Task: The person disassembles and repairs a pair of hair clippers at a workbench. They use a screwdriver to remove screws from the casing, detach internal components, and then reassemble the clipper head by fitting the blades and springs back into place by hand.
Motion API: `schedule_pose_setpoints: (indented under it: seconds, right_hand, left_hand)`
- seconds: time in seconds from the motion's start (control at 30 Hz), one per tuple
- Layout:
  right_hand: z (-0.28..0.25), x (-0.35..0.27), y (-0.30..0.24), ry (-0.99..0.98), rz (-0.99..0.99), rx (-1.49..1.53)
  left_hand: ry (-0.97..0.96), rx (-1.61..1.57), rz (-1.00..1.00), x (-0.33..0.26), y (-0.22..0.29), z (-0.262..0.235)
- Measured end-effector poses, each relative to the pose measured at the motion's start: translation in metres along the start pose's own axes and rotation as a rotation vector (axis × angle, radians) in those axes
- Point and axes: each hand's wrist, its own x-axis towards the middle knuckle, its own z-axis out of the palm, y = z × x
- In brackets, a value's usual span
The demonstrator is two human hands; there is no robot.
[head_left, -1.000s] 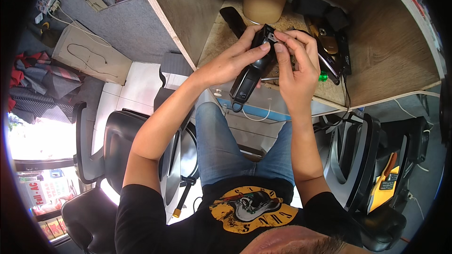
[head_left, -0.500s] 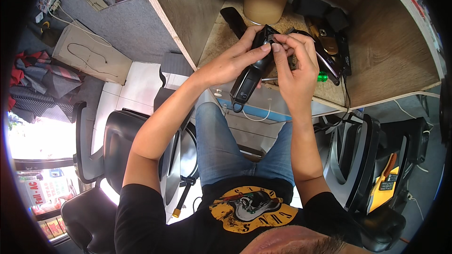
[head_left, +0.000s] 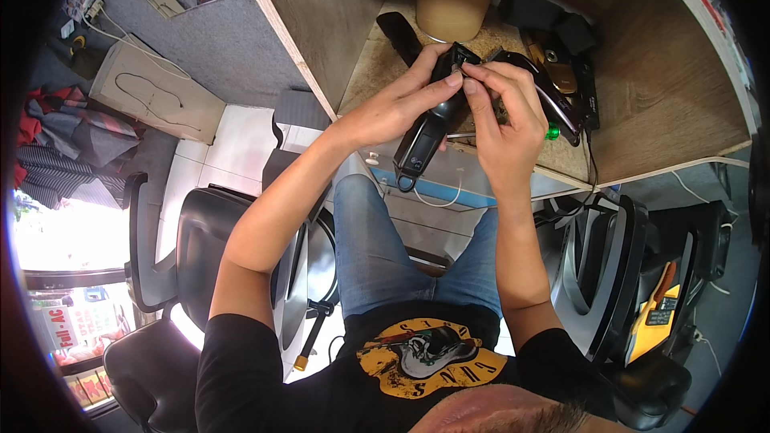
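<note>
the left hand (head_left: pixel 401 104) is wrapped tight around a long black plastic hair clipper (head_left: pixel 425 140) above the wooden desk (head_left: pixel 642 112). the right hand (head_left: pixel 501 124) pinches its top end. that top part looks not done yet.

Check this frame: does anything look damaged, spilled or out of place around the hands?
Nothing stands out. The left hand grips a black handheld hair clipper while the right hand pinches at its top end. Other dark tools lie crowded on the wooden shelf, none visibly broken.

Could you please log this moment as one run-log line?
left hand: holds black hair clipper | right hand: fingers at its head | over wooden desk
</note>
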Motion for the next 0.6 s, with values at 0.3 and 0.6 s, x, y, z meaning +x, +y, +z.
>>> schedule_pose_setpoints:
  seconds: [0.3,0.6]
  right_hand:
    - [0.0001,-0.0019,-0.0025,-0.006,0.042,0.074]
    - [0.0052,-0.0052,0.0018,0.035,0.066,0.154]
  left_hand:
    - [-0.016,-0.008,0.028,-0.0006,0.0012,0.0021]
    - [0.03,0.009,0.055,-0.0008,0.0008,0.0058]
